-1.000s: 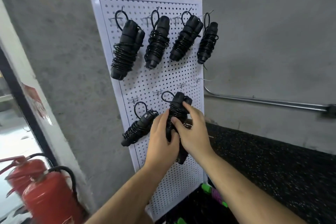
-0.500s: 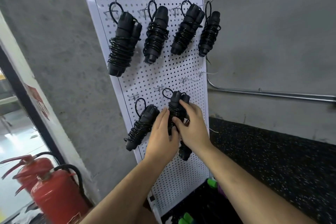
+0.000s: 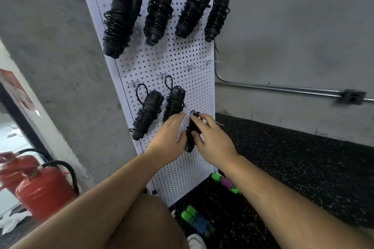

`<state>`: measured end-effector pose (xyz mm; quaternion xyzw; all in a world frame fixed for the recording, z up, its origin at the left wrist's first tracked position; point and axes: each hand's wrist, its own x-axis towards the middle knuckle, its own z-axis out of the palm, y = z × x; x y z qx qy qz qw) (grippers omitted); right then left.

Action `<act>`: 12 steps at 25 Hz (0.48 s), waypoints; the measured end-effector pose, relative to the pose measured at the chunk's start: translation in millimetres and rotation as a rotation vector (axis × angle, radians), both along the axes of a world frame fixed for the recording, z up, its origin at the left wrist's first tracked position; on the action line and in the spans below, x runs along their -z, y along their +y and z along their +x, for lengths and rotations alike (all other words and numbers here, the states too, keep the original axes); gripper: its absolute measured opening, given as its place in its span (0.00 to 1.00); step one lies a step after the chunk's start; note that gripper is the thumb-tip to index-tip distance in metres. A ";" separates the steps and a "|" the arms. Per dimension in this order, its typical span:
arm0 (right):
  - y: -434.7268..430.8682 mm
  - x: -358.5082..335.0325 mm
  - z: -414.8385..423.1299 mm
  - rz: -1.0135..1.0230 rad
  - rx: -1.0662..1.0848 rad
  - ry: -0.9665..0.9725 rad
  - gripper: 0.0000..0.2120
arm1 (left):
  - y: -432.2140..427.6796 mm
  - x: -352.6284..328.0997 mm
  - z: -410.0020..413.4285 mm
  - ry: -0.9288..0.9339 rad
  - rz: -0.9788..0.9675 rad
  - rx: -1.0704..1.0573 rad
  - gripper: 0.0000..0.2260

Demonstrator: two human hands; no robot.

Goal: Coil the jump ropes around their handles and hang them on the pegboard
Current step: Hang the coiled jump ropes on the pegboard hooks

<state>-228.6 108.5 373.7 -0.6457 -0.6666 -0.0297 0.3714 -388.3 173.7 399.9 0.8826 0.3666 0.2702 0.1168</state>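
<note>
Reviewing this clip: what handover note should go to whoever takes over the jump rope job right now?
Left hand open, fingers against the lower end of the second lower-row rope.
Right hand grips a loose handle beside and below that coil; a thin cord seems to join them.
Done: four coiled ropes hang on the pegboard top row, a fifth rope lower left.
Left: bring the loose handle back to its coil and check that the loop sits on the hook; I cannot tell. Two green-handled ropes lie on the floor; two free hooks remain.
</note>
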 end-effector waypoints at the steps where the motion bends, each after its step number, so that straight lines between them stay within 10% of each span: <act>1: -5.3 6.3 4.2 -0.022 0.026 -0.014 0.24 | 0.3 6.5 1.5 0.058 0.014 0.038 0.26; 12: -25.7 171.2 43.5 -0.413 0.118 -0.058 0.27 | 0.3 194.4 55.5 0.331 -0.139 0.326 0.25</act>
